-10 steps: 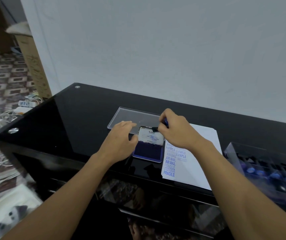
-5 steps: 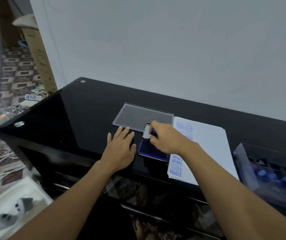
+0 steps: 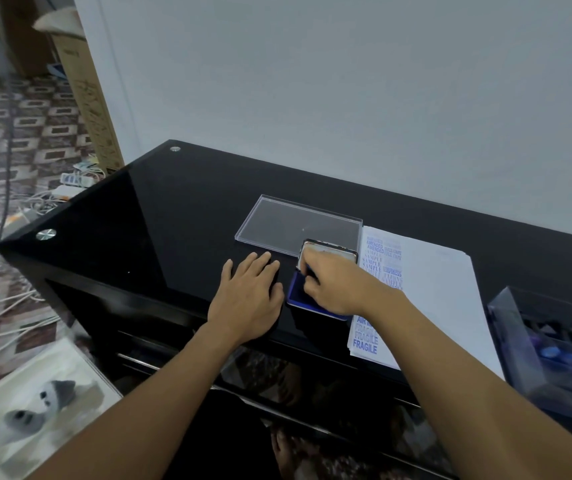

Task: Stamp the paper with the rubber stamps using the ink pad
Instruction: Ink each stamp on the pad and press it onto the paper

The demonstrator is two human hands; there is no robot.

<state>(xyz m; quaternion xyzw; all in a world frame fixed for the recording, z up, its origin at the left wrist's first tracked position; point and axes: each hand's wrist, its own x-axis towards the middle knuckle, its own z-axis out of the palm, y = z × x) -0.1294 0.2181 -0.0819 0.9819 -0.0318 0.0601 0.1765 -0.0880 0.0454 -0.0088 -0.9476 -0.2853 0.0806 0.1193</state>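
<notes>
A blue ink pad [image 3: 297, 295] lies open on the black glass table [image 3: 160, 220], its lid [image 3: 326, 252] raised at the far side. My right hand [image 3: 340, 285] pinches a small blue rubber stamp [image 3: 309, 270] and holds it down on the pad. Flat on the table just left of the pad rests my left hand [image 3: 250, 292], fingers straight. To the right of the pad lies a white paper [image 3: 433, 292] with blue prints such as FRAGILE and SAMPLE along its left edge.
A clear plastic lid [image 3: 295, 225] lies behind the ink pad. A clear box [image 3: 554, 344] holding several blue stamps stands at the right edge. The wall runs close behind the table. Cables and a white tray lie on the floor to the left.
My left hand let go of the ink pad and flattened on the table beside it. My right hand brought the stamp down from near the lid onto the pad.
</notes>
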